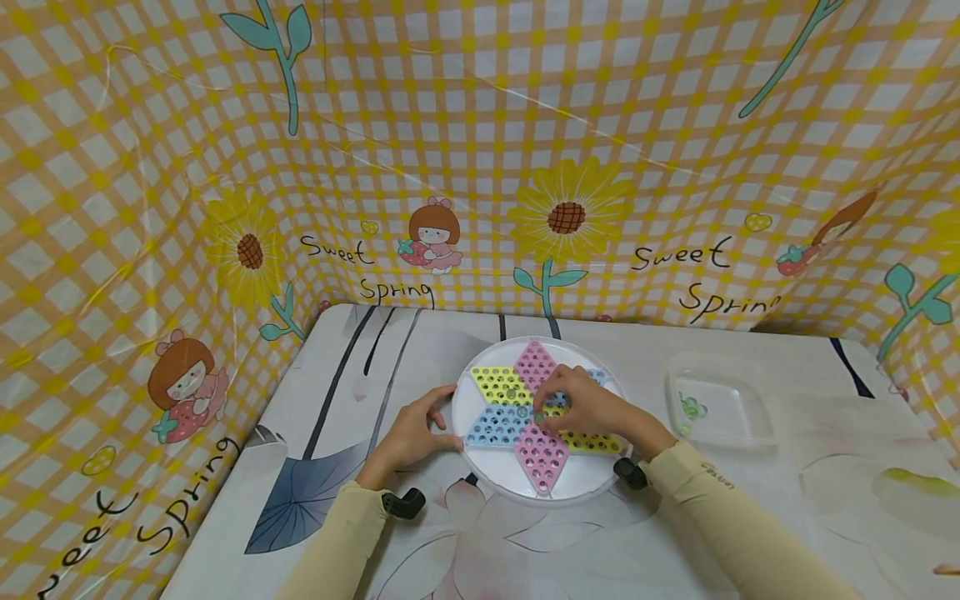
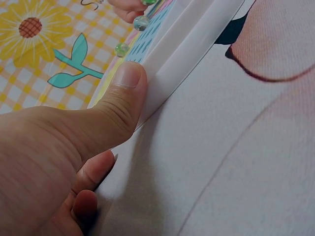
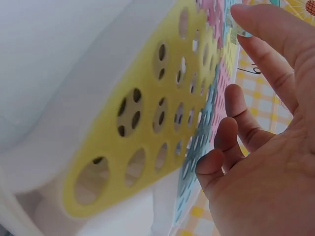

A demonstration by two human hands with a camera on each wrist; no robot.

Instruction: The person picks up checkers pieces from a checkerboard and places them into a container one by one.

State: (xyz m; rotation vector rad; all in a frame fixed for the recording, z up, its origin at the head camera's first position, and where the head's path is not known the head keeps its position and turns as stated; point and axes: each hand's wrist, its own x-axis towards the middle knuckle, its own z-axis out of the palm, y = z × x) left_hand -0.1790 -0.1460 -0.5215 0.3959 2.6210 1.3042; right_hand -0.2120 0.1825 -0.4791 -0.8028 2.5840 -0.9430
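Observation:
A round white Chinese checkers board (image 1: 480, 471) lies on the table, its star of pink, yellow and blue sections full of holes. My right hand (image 1: 581, 400) is over the star's middle. Between thumb and index finger it pinches a clear greenish marble (image 3: 239, 30), while its other fingers curl loosely. My left hand (image 1: 408, 433) touches the board's left rim, the thumb (image 2: 129, 81) laid along it in the left wrist view. A bluish marble (image 2: 141, 22) and a green marble (image 2: 121, 49) sit on the board near the right fingertips.
To the right of the board stands a clear plastic box (image 1: 738, 417) with several green marbles (image 1: 692, 407) at its left side. A printed cloth covers the table (image 1: 337, 358). Checked curtain (image 1: 480, 167) hangs behind and on the left.

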